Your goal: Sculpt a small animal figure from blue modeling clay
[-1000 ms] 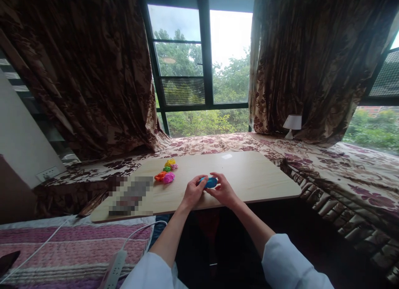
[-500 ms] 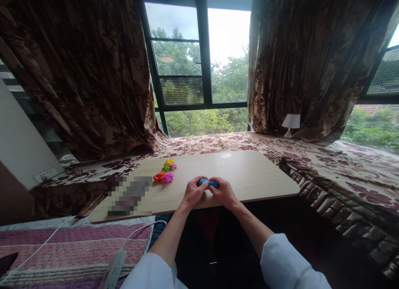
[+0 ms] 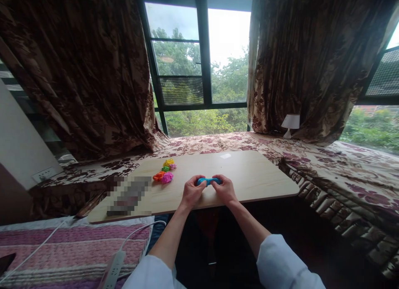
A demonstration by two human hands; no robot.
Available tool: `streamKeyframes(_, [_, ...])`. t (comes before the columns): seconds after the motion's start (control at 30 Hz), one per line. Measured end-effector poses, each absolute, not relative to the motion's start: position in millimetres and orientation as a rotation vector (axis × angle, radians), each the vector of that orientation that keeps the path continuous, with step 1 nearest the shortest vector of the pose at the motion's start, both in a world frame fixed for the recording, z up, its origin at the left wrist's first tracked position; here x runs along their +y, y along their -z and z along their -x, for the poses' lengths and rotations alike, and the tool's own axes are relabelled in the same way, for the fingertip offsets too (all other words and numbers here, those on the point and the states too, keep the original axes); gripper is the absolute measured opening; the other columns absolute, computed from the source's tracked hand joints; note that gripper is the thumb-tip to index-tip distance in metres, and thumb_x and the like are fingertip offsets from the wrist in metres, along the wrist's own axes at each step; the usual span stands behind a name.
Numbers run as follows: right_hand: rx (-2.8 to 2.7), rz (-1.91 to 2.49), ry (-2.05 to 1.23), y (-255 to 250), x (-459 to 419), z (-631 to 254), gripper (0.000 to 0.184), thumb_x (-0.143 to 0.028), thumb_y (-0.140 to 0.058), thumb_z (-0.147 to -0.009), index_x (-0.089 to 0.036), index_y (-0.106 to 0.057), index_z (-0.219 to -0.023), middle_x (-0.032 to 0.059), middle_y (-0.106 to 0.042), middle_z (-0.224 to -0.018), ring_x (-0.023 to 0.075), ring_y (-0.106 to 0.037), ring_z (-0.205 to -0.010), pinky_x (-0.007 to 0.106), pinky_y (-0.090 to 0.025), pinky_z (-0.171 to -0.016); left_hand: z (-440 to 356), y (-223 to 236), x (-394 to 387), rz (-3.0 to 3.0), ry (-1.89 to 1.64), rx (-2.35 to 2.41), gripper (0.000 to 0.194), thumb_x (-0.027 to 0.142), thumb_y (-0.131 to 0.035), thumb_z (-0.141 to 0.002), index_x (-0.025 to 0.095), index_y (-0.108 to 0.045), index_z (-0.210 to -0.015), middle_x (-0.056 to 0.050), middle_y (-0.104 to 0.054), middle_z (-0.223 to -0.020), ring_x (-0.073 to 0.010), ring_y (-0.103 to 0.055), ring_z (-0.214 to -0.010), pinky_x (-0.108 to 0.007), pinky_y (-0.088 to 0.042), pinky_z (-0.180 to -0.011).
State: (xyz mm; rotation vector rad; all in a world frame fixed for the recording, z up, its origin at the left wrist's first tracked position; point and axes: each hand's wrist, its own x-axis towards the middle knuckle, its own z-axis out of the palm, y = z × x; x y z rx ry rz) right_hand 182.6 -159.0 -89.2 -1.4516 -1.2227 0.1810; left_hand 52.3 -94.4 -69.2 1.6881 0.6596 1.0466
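A lump of blue clay (image 3: 208, 181) is held over the near part of a light wooden table (image 3: 249, 172). My left hand (image 3: 192, 191) pinches its left end and my right hand (image 3: 224, 188) pinches its right end. The clay is stretched into a thin bar between the two hands. Both hands are closed on it. To the left on the table lie several small clay lumps: a pink one (image 3: 167, 177), an orange one (image 3: 158, 176), a green one (image 3: 166, 169) and a yellow one (image 3: 169, 162).
A blurred-out patch (image 3: 127, 194) covers the table's left end. A power strip (image 3: 114, 269) with a white cable lies on the striped blanket at lower left. A small white lamp (image 3: 290, 123) stands on the patterned window seat. Curtains frame the window behind.
The blue clay was an oval lump between my hands. They have pulled apart sideways, and the clay is now drawn out into a thin bar.
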Motion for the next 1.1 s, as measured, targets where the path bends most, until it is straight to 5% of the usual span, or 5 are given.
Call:
streamKeyframes(0.2, [-1.249, 1.378, -0.149, 80, -167, -179, 0.025, -0.029, -0.055, -0.088, -0.016, -0.056, -0.110, 0.0063, -0.059, -0.108, 0.0170, -0.061, -0.089, 0.034, -0.053, -0.073, -50, 64, -95, -1.636, -1.109, 0.663, 0.031, 0.032, -0.053, -0.087, 0.015, -0.053, -0.112, -0.006, -0.061, -0.101, -0.0155, -0.061, -0.081, -0.035, -0.053, -0.070])
streamKeyframes(0.37, [-1.363, 1.319, -0.114, 75, -177, -173, 0.039, -0.022, -0.070, -0.073, -0.024, -0.059, -0.111, 0.0042, -0.057, -0.109, 0.0171, -0.060, -0.095, 0.030, -0.051, -0.079, -49, 63, -97, -1.687, -1.031, 0.650, 0.028, 0.033, -0.053, -0.086, 0.014, -0.056, -0.107, -0.005, -0.062, -0.097, -0.0149, -0.061, -0.078, -0.033, -0.053, -0.068])
streamKeyframes(0.5, [-1.400, 1.364, -0.101, 78, -177, -173, 0.017, -0.027, -0.060, -0.084, -0.017, -0.062, -0.099, 0.0042, -0.062, -0.100, 0.0170, -0.060, -0.091, 0.037, -0.048, -0.084, -51, 65, -96, -1.759, -0.952, 0.657, 0.026, 0.031, -0.054, -0.086, 0.014, -0.057, -0.105, -0.005, -0.061, -0.101, -0.0163, -0.061, -0.083, -0.035, -0.052, -0.071])
streamKeyframes(1.1, [-0.976, 1.451, -0.318, 88, -160, -193, 0.027, -0.030, -0.053, -0.090, -0.016, -0.056, -0.112, 0.0067, -0.059, -0.111, 0.0182, -0.061, -0.092, 0.037, -0.052, -0.077, -47, 70, -92, -1.736, -1.118, 0.731, 0.029, 0.032, -0.054, -0.086, 0.015, -0.055, -0.110, -0.007, -0.060, -0.106, -0.0176, -0.060, -0.088, -0.037, -0.052, -0.075])
